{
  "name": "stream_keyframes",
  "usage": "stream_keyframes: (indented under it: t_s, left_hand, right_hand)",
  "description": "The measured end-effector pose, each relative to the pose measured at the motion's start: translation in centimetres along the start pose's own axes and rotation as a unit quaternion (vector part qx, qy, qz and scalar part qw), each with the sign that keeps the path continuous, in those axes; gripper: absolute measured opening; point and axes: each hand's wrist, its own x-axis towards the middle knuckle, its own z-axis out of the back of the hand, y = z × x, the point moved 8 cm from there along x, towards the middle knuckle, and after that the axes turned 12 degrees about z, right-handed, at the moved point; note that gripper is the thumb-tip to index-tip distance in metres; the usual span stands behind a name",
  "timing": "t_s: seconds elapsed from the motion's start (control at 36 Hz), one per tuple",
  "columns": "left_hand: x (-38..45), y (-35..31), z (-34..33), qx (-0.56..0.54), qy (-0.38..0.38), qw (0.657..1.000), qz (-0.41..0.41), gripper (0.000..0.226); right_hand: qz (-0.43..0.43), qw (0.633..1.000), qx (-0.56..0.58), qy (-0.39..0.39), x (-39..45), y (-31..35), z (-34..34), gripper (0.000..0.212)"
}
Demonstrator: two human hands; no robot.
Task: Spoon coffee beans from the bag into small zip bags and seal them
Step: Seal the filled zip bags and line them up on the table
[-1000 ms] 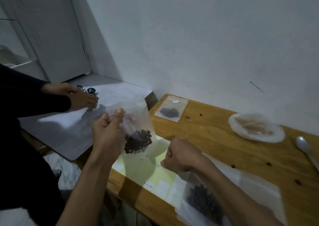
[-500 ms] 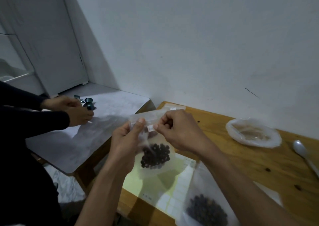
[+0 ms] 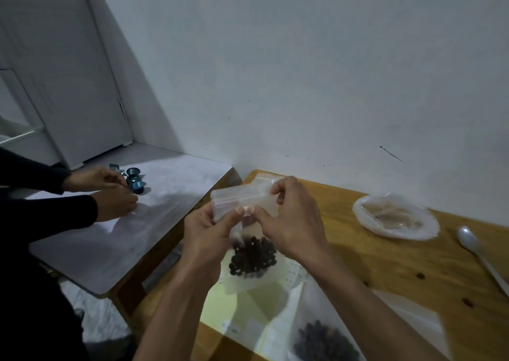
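Hand (image 3: 205,239) above wooden table (image 3: 399,264) (white wall (image 3: 303,71) behind)

Ahead of you, a plain white wall (image 3: 316,71) fills most of the view, scuffed with a short dark streak (image 3: 391,153) low on its right side. To your left it meets a white panelled door (image 3: 68,85) at the corner; dim, even indoor light, deeper shade along the door side. Below you, a wooden table (image 3: 399,264) with visible knots butts against the wall. Just beside it on the left stands a lower table with a pale grey top (image 3: 137,236) and wooden edge. Between and under the two tables, you see a strip of pale mottled floor (image 3: 99,319).
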Motion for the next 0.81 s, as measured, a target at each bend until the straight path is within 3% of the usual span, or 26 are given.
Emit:
stream_keyframes:
  t_s: [0.08,0.19,0.31,0.42,0.5,0.61,0.72,0.81]
  left_hand:
    - [0.7,-0.1,-0.4,0.006,0.008,1.0,0.001,0.023]
    - [2.2,-0.1,-1.5,0.021,0.018,1.0,0.001,0.021]
    - [4.2,0.6,-3.8,0.079,0.053,0.995,0.033,0.027]
    - [6.8,1.9,-5.6,0.146,0.058,0.986,0.057,0.036]
    - [9.0,2.6,-6.8,0.17,0.029,0.984,0.054,0.032]
    - [12.1,3.0,-8.6,0.242,-0.004,0.97,0.029,0.037]
    - [15.0,3.8,-10.2,0.34,-0.013,0.94,-0.002,0.065]
    - [16.1,4.9,-11.6,0.392,0.018,0.92,-0.01,0.074]
  right_hand:
    - [-0.086,0.985,0.148,0.011,-0.5,-2.0,-0.6,0.061]
    - [-0.121,0.95,0.289,0.015,-0.3,-3.9,-1.6,0.022]
    - [-0.148,0.932,0.327,-0.05,0.6,-6.5,-0.6,0.015]
    - [-0.2,0.93,0.287,-0.111,1.8,-10.5,0.3,0.02]
    - [-0.22,0.942,0.244,-0.074,2.7,-12.8,-0.1,0.021]
    - [-0.24,0.949,0.197,-0.045,3.6,-15.0,0.0,0.041]
    - [-0.275,0.941,0.173,-0.093,4.4,-17.2,0.4,0.059]
    - [-0.28,0.948,0.106,-0.112,5.1,-18.3,0.6,0.058]
